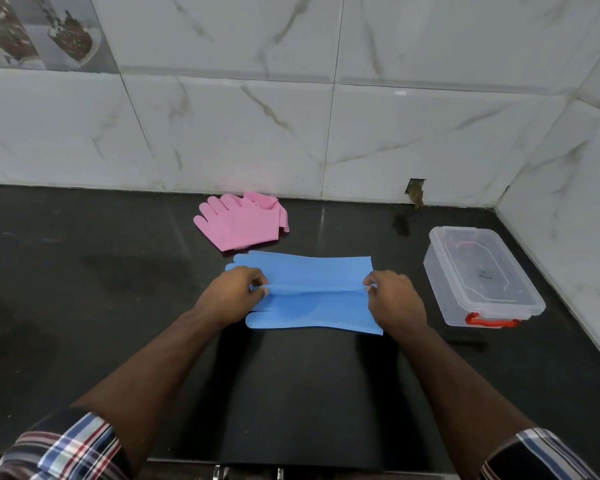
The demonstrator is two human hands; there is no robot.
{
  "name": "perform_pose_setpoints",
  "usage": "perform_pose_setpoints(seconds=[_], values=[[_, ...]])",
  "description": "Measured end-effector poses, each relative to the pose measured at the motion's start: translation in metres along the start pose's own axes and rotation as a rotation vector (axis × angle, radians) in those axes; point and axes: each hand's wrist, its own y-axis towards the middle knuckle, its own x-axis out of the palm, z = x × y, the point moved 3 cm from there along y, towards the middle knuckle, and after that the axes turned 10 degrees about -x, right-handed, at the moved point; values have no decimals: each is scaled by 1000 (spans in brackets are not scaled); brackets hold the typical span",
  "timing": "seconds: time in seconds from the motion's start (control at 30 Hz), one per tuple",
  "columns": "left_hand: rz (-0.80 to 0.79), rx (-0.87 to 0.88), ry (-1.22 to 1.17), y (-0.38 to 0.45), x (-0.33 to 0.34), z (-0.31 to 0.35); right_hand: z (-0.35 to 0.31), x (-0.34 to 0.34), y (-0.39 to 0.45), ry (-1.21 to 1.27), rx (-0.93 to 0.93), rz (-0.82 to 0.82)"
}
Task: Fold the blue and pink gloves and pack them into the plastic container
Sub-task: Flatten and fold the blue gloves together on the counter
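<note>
Pinching blue gloves [309,289], both hands [234,294] work between pink gloves [241,221] and lidded container [482,275].

Home kitchen, dark stone counter [84,271], marble-look wall tiles [413,126]

Both arms are stretched forward, hands kept level.
The left hand [234,294] and right hand [395,299] are curled, thumb and fingertips pinched together, knuckles turned up.
</note>
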Motion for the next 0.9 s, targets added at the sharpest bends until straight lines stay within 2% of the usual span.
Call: perform_pose_setpoints(seconds=[0.13,0.23,0.33,0.43,0.53,0.73,0.83,0.9], values=[[124,37,-122,1,-22,17,-4,-17,10,58,-15,116],[169,52,-186,-2,-34,26,-9,-31,13,83,3,134],[157,104,-243,-12,-39,29,-9,-39,6,131,27,126],[58,112,-270,-22,-30,21,-1,-38,-11,156,-29,113],[77,18,-266,-22,-22,2,9,-33,-26,155,10,50],[175,-65,-233,-11,-10,-12,18,-21,-21,224,124,-14],[236,-185,-267,-2,-3,-29,24,-16,-17,264,242,-58],[219,-302,-281,2,1,-42,26,-12,-15,260,298,-117]])
